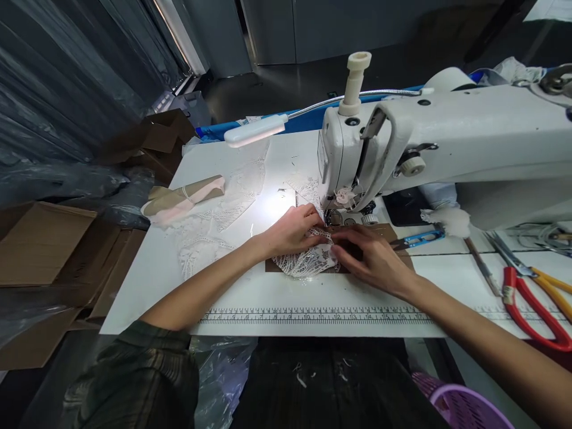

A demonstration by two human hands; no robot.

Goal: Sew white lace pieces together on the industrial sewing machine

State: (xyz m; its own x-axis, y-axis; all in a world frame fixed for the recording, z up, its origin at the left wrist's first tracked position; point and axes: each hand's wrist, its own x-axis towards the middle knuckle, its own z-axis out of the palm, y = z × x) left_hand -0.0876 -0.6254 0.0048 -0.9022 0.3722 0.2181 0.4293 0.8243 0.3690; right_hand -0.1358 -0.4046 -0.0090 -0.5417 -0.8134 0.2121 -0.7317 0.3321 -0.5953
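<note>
A piece of white lace fabric point(306, 262) lies on a brown patch of the table, just in front of the needle area of a white sewing machine point(402, 137). My left hand point(292, 229) rests on the lace's left side with its fingers bent over it near the presser foot point(333, 215). On the right, my right hand point(364, 253) pinches the lace's edge between thumb and fingers. The fingertips of both hands are close together, partly hiding the lace. More white lace point(214, 232) spreads over the table to the left.
Blue thread snips point(417, 239) lie right beside my right hand. Farther right are red-handled scissors point(531, 298) and orange-handled scissors point(547, 286). A lamp point(257, 131) hangs over the table. A rolled bundle point(185, 199) lies left; cardboard boxes point(49, 250) stand beyond the table edge.
</note>
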